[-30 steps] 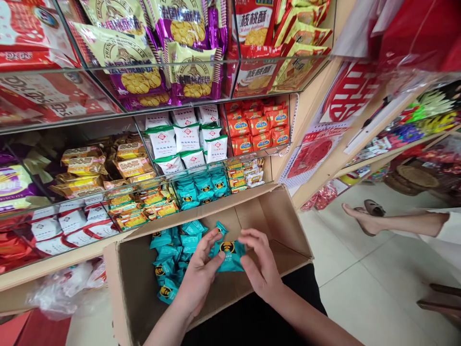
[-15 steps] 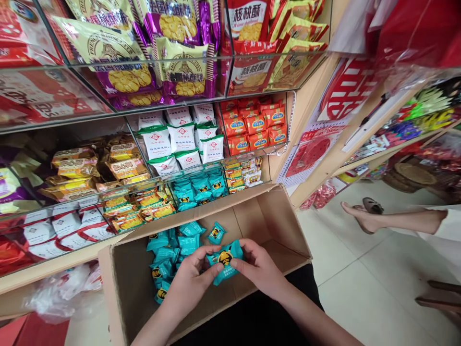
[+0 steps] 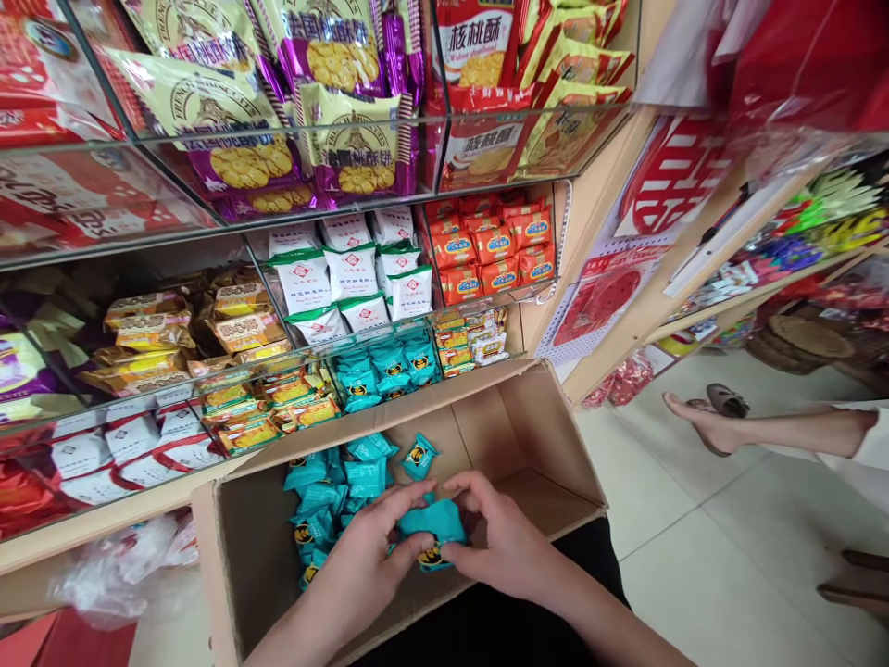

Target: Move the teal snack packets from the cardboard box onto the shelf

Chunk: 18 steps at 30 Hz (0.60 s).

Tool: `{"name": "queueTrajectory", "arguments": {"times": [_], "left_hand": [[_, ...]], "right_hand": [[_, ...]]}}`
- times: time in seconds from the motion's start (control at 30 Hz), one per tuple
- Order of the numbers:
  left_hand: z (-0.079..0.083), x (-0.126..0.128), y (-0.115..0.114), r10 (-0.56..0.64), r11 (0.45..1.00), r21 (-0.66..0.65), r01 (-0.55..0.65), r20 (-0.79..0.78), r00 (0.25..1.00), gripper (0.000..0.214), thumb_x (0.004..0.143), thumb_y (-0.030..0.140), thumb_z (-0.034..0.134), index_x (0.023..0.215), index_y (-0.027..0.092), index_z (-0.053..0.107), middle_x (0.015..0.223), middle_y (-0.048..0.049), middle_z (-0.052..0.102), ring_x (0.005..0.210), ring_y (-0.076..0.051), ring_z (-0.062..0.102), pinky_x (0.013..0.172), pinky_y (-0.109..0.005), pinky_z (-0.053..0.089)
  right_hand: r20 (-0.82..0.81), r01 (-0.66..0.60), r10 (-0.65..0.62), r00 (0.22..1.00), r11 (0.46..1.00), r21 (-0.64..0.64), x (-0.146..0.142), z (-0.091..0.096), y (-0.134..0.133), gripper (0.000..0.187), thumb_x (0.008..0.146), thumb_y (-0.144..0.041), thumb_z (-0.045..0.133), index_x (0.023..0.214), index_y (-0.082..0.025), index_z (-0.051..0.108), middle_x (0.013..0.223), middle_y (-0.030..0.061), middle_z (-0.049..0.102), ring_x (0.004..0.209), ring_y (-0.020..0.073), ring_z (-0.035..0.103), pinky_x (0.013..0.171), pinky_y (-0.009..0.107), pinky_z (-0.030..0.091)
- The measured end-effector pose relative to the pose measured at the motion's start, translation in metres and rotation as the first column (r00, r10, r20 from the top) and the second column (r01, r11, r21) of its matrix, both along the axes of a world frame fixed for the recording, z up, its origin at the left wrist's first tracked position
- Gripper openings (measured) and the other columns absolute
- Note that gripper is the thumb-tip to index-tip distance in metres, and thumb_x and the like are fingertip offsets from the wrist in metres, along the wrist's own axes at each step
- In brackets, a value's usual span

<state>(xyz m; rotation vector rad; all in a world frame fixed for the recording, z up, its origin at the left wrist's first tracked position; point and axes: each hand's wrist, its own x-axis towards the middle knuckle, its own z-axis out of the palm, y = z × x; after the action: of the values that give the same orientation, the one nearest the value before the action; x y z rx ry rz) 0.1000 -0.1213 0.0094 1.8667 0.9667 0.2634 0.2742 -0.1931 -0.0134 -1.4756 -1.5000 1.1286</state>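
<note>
Above the open cardboard box (image 3: pixel 409 602), a teal snack packet (image 3: pixel 437 521) with a black and yellow picture is held between both hands. My left hand (image 3: pixel 361 560) grips its left side, thumb at the lower edge and fingers at the top. On the other side, my right hand (image 3: pixel 510 551) has its thumb on the packet's lower right, with the fingers curled over; a small gap shows beneath them. Several matching teal packets (image 3: pixel 368 477) lie in the left part of the box. One loose packet (image 3: pixel 419 457) rests apart, just beyond the hands.
Behind the box stands a shelf with purple biscuit bags (image 3: pixel 354 148), white-green packets (image 3: pixel 351 273), red-orange packets (image 3: pixel 498 245) and a row of teal packets (image 3: pixel 389 361). To the right, a person's leg (image 3: pixel 784 434) extends over the tiled floor (image 3: pixel 694 574).
The held packet has been tipped, so its plain teal side faces up and its picture sits low. My right fingers have lifted and curled more. The view has shifted slightly.
</note>
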Motion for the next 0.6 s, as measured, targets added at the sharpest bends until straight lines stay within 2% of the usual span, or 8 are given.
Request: {"name": "queueTrajectory", "arguments": {"times": [0.1,0.17,0.23,0.37,0.43,0.47,0.53,0.6], "left_hand": [[0.006,0.000,0.003,-0.042,0.998,-0.047,0.040,-0.033,0.999,0.052,0.069,0.030,0.058,0.119,0.031,0.048,0.116,-0.0017,0.055,0.103,-0.020,0.051,0.088,-0.030,0.039],[0.012,0.004,0.007,-0.084,0.995,-0.058,0.083,-0.027,0.996,0.050,0.067,0.031,0.060,0.116,0.030,0.052,0.111,-0.0018,0.058,0.100,-0.021,0.053,0.087,-0.031,0.039],[0.019,0.008,0.015,-0.064,0.995,-0.074,0.065,0.024,0.998,0.044,0.066,0.030,0.061,0.110,0.027,0.057,0.102,-0.0025,0.062,0.093,-0.020,0.055,0.084,-0.030,0.041],[0.033,0.016,0.047,0.159,0.985,-0.088,-0.146,0.169,0.973,0.047,0.064,0.028,0.065,0.109,0.021,0.055,0.073,0.0005,0.060,0.070,-0.013,0.056,0.065,-0.022,0.045],[0.037,0.020,0.070,0.280,0.958,-0.122,-0.258,0.218,0.935,0.050,0.060,0.025,0.068,0.108,0.021,0.054,0.066,0.0033,0.055,0.063,-0.009,0.053,0.058,-0.018,0.043],[0.037,0.022,0.081,0.332,0.938,-0.183,-0.295,0.227,0.915,0.050,0.057,0.024,0.070,0.105,0.021,0.055,0.065,0.0038,0.053,0.061,-0.008,0.052,0.056,-0.017,0.042],[0.033,0.029,0.106,0.412,0.878,-0.353,-0.323,0.215,0.886,0.044,0.052,0.023,0.073,0.093,0.018,0.059,0.065,0.0028,0.054,0.058,-0.008,0.052,0.054,-0.018,0.043],[0.023,0.038,0.131,0.460,0.833,-0.430,-0.348,0.189,0.868,0.036,0.048,0.025,0.075,0.078,0.015,0.059,0.064,0.0003,0.057,0.057,-0.010,0.054,0.054,-0.022,0.044]], "right_hand": [[-0.057,0.001,-0.001,0.998,1.000,0.003,0.000,0.003,0.001,0.042,0.067,-0.014,0.058,0.104,-0.022,0.040,0.076,-0.0031,0.058,0.069,0.0129,0.053,0.065,0.024,0.042],[-0.065,-0.012,0.014,0.998,1.000,0.026,0.001,0.006,0.001,0.042,0.067,-0.015,0.059,0.105,-0.023,0.040,0.077,-0.0027,0.058,0.072,0.0131,0.053,0.067,0.025,0.042],[-0.138,0.025,-0.016,0.990,0.998,0.062,0.005,0.006,0.002,0.044,0.070,-0.019,0.059,0.109,-0.022,0.039,0.082,-0.0009,0.057,0.076,0.0134,0.053,0.070,0.026,0.042],[-0.290,0.181,-0.169,0.942,0.983,0.014,0.019,-0.009,0.004,0.027,0.078,-0.028,0.052,0.101,-0.019,0.045,0.087,0.0032,0.055,0.078,0.0132,0.053,0.068,0.025,0.043],[-0.238,0.226,-0.231,0.943,0.973,-0.049,0.027,-0.022,0.004,0.018,0.079,-0.030,0.050,0.091,-0.017,0.050,0.080,0.0026,0.055,0.071,0.0124,0.052,0.064,0.024,0.043],[-0.192,0.240,-0.249,0.949,0.968,-0.070,0.030,-0.029,0.004,0.016,0.079,-0.030,0.049,0.087,-0.017,0.051,0.076,0.0019,0.055,0.069,0.0121,0.051,0.062,0.023,0.042],[-0.105,0.243,-0.252,0.962,0.965,-0.095,0.034,-0.041,0.002,0.015,0.077,-0.029,0.050,0.082,-0.016,0.053,0.070,0.0006,0.053,0.064,0.0116,0.049,0.059,0.023,0.041],[-0.045,0.234,-0.241,0.970,0.965,-0.117,0.034,-0.049,0.000,0.013,0.077,-0.028,0.050,0.079,-0.016,0.054,0.067,0.0002,0.052,0.062,0.0115,0.049,0.058,0.022,0.039]]}}
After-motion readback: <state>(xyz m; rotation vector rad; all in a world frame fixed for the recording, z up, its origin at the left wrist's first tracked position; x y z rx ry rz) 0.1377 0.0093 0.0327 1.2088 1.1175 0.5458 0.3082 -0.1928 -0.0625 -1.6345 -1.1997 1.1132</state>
